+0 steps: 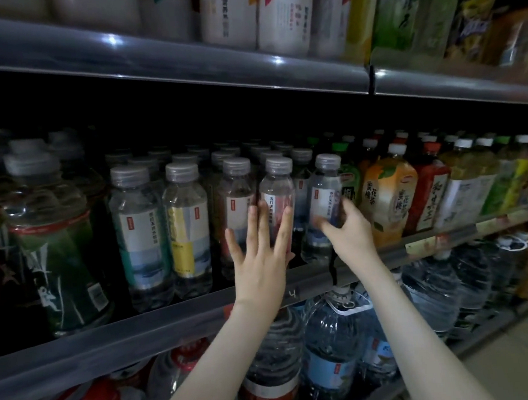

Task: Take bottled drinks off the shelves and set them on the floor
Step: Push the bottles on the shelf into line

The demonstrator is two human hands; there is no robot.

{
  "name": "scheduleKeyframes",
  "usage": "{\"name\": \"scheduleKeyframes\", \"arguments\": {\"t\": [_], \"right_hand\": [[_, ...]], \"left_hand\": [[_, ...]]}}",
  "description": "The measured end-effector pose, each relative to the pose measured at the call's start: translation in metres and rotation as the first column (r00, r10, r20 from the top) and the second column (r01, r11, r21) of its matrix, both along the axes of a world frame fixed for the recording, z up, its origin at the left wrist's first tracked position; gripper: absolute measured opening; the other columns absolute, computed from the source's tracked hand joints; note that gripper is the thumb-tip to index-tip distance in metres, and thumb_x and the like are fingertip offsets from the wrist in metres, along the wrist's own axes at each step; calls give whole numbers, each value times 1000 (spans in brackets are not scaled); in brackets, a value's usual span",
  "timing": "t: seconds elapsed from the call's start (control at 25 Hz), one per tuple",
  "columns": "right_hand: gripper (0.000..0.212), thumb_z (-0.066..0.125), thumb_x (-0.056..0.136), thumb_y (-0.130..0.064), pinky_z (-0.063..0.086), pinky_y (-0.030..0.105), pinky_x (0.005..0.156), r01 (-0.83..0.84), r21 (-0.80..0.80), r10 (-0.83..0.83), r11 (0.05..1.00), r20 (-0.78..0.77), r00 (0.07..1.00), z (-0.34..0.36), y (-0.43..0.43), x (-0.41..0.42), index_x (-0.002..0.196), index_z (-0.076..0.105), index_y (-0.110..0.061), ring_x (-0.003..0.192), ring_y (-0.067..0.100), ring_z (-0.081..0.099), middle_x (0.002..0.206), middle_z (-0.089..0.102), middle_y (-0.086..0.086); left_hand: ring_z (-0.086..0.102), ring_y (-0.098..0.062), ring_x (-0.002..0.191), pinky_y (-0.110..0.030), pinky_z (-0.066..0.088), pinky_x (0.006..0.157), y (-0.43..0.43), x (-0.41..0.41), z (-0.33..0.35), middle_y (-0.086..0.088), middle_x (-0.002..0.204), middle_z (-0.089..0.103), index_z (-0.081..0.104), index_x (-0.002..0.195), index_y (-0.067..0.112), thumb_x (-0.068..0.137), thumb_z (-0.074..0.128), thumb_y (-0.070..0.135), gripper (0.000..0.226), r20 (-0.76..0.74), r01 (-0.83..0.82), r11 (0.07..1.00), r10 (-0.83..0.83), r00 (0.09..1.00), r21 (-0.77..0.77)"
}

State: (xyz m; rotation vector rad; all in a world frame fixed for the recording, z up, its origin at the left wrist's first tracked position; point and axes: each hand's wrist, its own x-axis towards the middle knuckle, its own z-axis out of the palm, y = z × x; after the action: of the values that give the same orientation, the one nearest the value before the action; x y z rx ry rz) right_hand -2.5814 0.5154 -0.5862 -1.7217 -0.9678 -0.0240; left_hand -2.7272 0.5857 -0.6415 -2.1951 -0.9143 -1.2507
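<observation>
L hand grip spread over red-label bottle; R hand grip pinching blue-label bottle.

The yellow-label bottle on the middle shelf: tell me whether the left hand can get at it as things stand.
Probably yes. The yellow-label bottle stands in the front row with nothing before it, and the left hand lies open against a neighbouring bottle, holding nothing.

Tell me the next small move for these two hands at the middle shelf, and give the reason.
Probably close the left hand around the red-label bottle it lies flat against, fingers spread. The right hand already curls around the neighbouring blue-label bottle, so once both grips are firm, both bottles can likely be drawn forward over the shelf lip together.
</observation>
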Motion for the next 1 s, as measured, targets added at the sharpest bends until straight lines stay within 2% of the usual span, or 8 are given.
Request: {"name": "scheduleKeyframes", "arguments": {"t": [0.12, 0.24, 0.36, 0.48, 0.68, 0.8, 0.88, 1.0], "right_hand": [[57, 67, 88, -32, 43, 32, 97, -48, -46, 47, 998, -16, 999, -2, 12, 1, 138, 43, -16, 123, 22, 51, 134, 54, 4], [71, 63, 91, -29, 35, 34, 108, -7, -18, 8, 1000, 46, 999, -11, 8, -10, 150, 25, -16, 136, 23, 38, 147, 41, 5], [81, 58, 91, -35, 22, 32, 114, -21, 103, -11, 994, 306, 952, -24, 1, -45, 154, 9, -20, 144, 23, 19, 155, 23, 9], [78, 48, 92, -43, 11, 33, 116, -69, 73, 28, 995, 452, 892, -55, -15, -84, 153, 3, -26, 147, 21, 7, 159, 11, 7], [71, 50, 91, -43, 13, 20, 117, -371, -295, 451, 880, 282, 847, -196, -105, -134, 151, 12, -32, 144, 4, 15, 152, 23, -10], [76, 46, 91, -60, 8, 17, 117, -502, -623, 633, 601, -14, 774, -271, -169, -161, 150, 12, -28, 143, 4, 11, 153, 15, -9], [80, 56, 90, -53, 8, 17, 117, -561, -709, 667, 428, -171, 725, -301, -197, -180, 152, 14, -24, 141, -1, 7, 155, 14, -11], [72, 62, 91, -37, 6, 1, 104, -602, -705, 702, 375, -208, 681, -325, -205, -217, 150, 25, -20, 137, -2, 17, 149, 27, -11]], "left_hand": [[13, -33, 142, -56, -8, 112, -5, 8, 2, -18, 152, 16, 4, 152, 17, 71, 80, 34, 113, -14, 4, 1000, -4, 1000, -31], [13, -34, 142, -55, -5, 112, -10, 1, 2, -16, 153, 13, 10, 152, 17, 76, 75, 35, 101, 1, 22, 1000, -22, 1000, -20], [7, -36, 144, -60, -1, 111, -10, -18, 3, -17, 155, 11, 17, 151, 18, 83, 66, 22, 84, 34, 4, 1000, -4, 999, -1], [11, -37, 143, -56, 8, 114, -28, -51, -16, -21, 153, 15, 25, 148, 12, 85, 52, 11, 68, 37, 189, 982, -189, 981, -19], [32, -31, 136, -44, 25, 113, -70, -139, -137, -20, 144, 41, 36, 140, 6, 82, 56, 7, 61, -267, 490, 828, -554, 789, -271], [28, -28, 138, -39, 16, 117, -94, -180, -222, -16, 147, 38, 33, 142, 8, 85, 54, 19, 62, -370, 475, 728, -671, 642, -495], [32, -28, 138, -38, 16, 117, -108, -196, -263, -15, 146, 39, 34, 141, 6, 78, 66, 19, 72, -444, 404, 689, -709, 548, -601], [43, -32, 132, -48, 30, 110, -114, -212, -287, -17, 142, 46, 36, 140, 3, 66, 77, 9, 85, -499, 249, 671, -706, 503, -698]]}}
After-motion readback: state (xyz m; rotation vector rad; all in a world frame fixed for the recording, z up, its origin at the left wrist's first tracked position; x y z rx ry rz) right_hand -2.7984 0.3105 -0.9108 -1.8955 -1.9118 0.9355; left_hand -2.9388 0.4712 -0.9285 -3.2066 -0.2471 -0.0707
